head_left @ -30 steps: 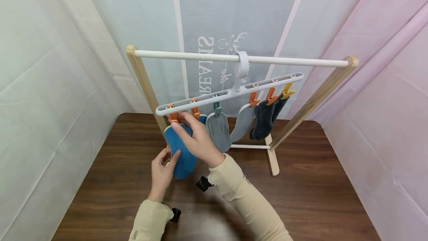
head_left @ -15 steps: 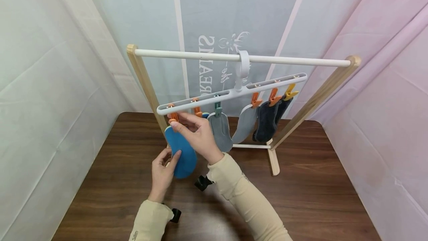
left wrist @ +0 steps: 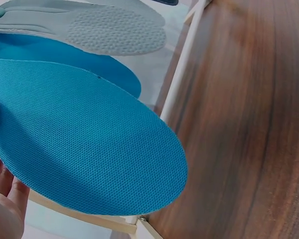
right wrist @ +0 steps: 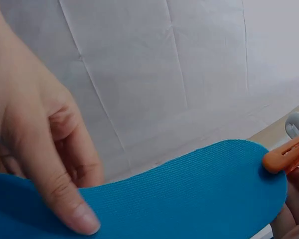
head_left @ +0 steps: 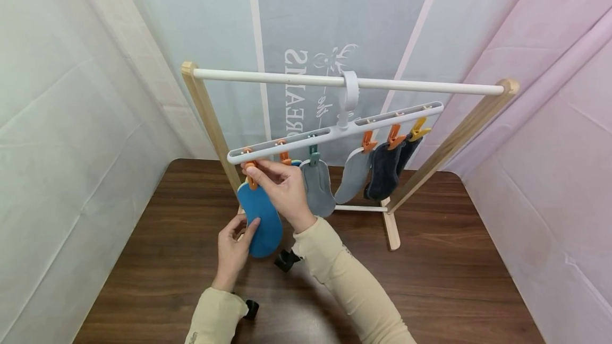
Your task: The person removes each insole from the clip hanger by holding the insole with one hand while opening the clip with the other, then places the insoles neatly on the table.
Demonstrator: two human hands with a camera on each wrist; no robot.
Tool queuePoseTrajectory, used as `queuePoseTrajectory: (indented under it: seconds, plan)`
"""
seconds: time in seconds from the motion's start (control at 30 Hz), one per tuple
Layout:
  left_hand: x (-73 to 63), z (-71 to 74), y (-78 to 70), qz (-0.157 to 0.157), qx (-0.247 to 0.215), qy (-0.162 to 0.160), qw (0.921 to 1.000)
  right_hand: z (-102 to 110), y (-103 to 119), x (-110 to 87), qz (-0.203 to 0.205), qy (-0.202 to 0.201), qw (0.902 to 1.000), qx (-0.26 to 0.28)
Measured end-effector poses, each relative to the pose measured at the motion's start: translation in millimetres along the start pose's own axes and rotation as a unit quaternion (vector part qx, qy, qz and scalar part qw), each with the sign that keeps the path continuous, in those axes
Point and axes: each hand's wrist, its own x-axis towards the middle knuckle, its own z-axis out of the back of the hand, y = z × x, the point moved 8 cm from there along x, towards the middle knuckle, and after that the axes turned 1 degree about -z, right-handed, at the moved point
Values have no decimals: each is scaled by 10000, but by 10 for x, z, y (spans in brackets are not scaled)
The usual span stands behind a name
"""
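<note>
In the head view my left hand [head_left: 232, 248] pinches the edge of a blue insole [head_left: 265, 232] between thumb and fingers. My right hand [head_left: 290, 190] pinches an orange clip [head_left: 253, 181] at the left end of a white hanger [head_left: 291, 145]. That clip's tip lies over the insole's upper end, as the right wrist view shows with the orange clip [right wrist: 283, 156] on the insole's rounded end. A second blue insole [left wrist: 117, 74] hangs just behind in the left wrist view.
Grey insoles [head_left: 317, 190] and dark insoles [head_left: 384, 171] hang from further clips along the hanger. It hooks over the white rail [head_left: 421, 86] of a wooden-legged rack [head_left: 454, 145] on a brown wood table [head_left: 444, 269]. Light curtains stand around.
The orange clip in my right hand has come down over the blue insole's upper end. The hanger has shifted slightly right, with the hung insoles. My left hand keeps its pinch, almost still.
</note>
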Motion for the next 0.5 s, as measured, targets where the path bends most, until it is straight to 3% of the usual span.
queuePoseTrajectory:
  seconds: [0.2,0.33,0.5]
  plan:
    - [-58,24,52,138,35,6,9999,-16,22,4,190,39,9996,226]
    - [-115,28,-89,164,123,61,9998,-20,20,6,196,35,9996,212]
    - [-204,36,-205,470,136,94,9988,-39,17,2,122,65,9999,-68]
